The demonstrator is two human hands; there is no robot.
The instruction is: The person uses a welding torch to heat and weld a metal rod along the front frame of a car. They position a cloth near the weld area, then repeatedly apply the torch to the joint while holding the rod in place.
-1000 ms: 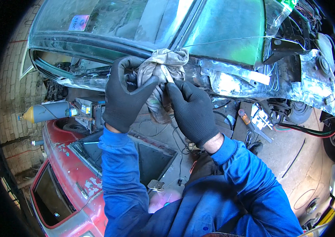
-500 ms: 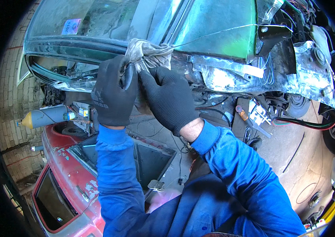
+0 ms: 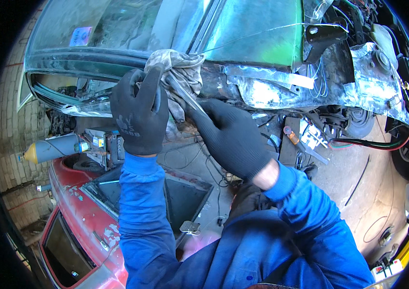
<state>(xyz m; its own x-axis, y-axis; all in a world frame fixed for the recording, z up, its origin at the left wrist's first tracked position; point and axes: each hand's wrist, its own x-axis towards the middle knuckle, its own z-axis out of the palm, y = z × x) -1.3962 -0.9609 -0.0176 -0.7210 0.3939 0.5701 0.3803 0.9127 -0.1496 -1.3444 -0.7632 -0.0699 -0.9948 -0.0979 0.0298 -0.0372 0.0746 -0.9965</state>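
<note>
Nearby, red car (image 3: pixel 80 203), grey floor (image 3: pixel 337 185); right grip (image 3: pixel 231 137) around metal rod (image 3: pixel 189 96), left grip (image 3: pixel 141 115) unclear

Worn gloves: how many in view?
2: one on the left hand, at the gray rag; one on the right hand, holding a thin metal tool.

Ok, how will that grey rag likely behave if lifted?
The grey rag should flop and drape, judging by its loose folds. It is probably light, being bunched cloth. It could snag on the slim strip crossing it.
</note>
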